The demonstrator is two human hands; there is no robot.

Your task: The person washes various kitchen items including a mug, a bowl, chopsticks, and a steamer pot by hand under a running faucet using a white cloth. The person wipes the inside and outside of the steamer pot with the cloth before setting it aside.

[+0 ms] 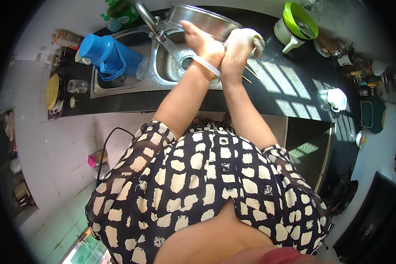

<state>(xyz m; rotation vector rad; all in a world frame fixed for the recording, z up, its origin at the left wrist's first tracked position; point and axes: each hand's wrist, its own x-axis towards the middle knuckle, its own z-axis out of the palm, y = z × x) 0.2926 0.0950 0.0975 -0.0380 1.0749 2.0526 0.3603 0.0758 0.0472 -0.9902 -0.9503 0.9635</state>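
Note:
A stainless steel pot point(203, 20) is tilted over the back of the right sink basin. My left hand point(203, 44), with a pale bangle at the wrist, holds it from the near side; the thumb is raised along its wall and the other fingers are mostly hidden. My right hand point(239, 44) grips a crumpled whitish cloth point(259, 44) against the pot's right end, its wrist crossing close to the left one. Water runs from the faucet point(151, 23) into the right basin point(166, 71), left of my hands.
A blue lidded jug point(118, 57) stands in the left basin point(95, 87). Chopsticks point(247, 79) lie on the black counter right of the sink. Farther right are a green bowl point(292, 19) on a white handled container point(283, 34) and a white mug point(336, 99). A glass jar point(77, 86) sits at left.

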